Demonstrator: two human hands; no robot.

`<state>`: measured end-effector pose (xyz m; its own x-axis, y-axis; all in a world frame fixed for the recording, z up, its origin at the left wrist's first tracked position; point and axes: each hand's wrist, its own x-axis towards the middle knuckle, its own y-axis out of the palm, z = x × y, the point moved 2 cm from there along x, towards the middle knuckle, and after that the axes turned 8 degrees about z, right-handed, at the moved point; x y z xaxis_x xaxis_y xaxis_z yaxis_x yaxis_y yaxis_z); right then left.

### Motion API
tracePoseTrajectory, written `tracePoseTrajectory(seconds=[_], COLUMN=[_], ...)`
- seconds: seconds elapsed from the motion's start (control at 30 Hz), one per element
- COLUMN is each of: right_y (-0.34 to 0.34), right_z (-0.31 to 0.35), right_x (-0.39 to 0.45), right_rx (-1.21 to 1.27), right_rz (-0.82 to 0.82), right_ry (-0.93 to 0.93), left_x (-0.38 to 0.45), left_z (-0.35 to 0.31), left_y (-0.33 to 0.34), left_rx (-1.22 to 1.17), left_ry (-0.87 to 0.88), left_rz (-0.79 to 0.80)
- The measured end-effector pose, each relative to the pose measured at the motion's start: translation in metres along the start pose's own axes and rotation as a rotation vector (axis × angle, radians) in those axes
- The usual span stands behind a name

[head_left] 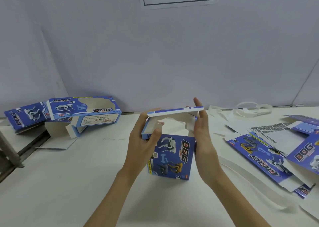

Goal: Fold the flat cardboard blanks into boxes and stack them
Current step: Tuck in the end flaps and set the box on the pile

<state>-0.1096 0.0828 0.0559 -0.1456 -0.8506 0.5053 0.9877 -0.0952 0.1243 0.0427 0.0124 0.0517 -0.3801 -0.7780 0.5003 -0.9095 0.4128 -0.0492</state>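
— What is in the middle of the white counter [86, 175]?

— A half-folded blue box [172, 157], printed with toy dogs, stands upright between two bare hands. Its top flap [174, 111] lies level across the open end, with white inner flaps showing beneath it.

— How does the left hand [145, 140] sit on it?

— It grips the box's upper left corner. The thumb curls over a white side flap [151, 127] and the fingers wrap behind the top edge.

— And the right hand [203, 137]?

— Held flat, fingers straight and pointing up. The palm lies against the box's right wall, and the fingertips reach past the right end of the top flap.

— Where are the other boxes?

— Two folded boxes [82, 111] lie on their sides at the far left, against the grey wall [155, 54], well apart from the hands. One has a window cut in its face.

— And the unfolded ones?

— A loose heap of flat blanks [269, 150] spreads over the right side of the counter, overlapping, some printed side up, some white side up. White strips [250, 107] lie coiled behind them near the wall.
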Motion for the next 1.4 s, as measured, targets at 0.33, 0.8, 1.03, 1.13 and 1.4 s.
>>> tracePoseTrajectory(seconds=[0.33, 0.8, 1.03, 1.13, 1.4], right_y=[-0.007, -0.006, -0.006, -0.007, -0.006], right_z=[-0.004, -0.008, -0.005, -0.004, -0.008], right_x=[-0.002, -0.002, -0.002, 0.0, -0.002], right_rx=[0.1, -0.079, -0.083, -0.112, -0.064], right_rz=[-0.038, -0.101, -0.102, -0.123, -0.125], right_ry=[-0.04, -0.085, -0.04, -0.031, -0.039], left_x=[-0.004, -0.002, -0.001, -0.001, -0.003], left_z=[-0.002, 0.003, -0.005, -0.003, -0.004], left_y=[0.008, 0.001, 0.002, 0.003, 0.007], left_rx=[-0.095, 0.021, -0.061, -0.055, -0.119], left_ry=[-0.027, 0.06, 0.0, 0.0, 0.036], left_rz=[0.045, 0.065, 0.041, 0.058, 0.087])
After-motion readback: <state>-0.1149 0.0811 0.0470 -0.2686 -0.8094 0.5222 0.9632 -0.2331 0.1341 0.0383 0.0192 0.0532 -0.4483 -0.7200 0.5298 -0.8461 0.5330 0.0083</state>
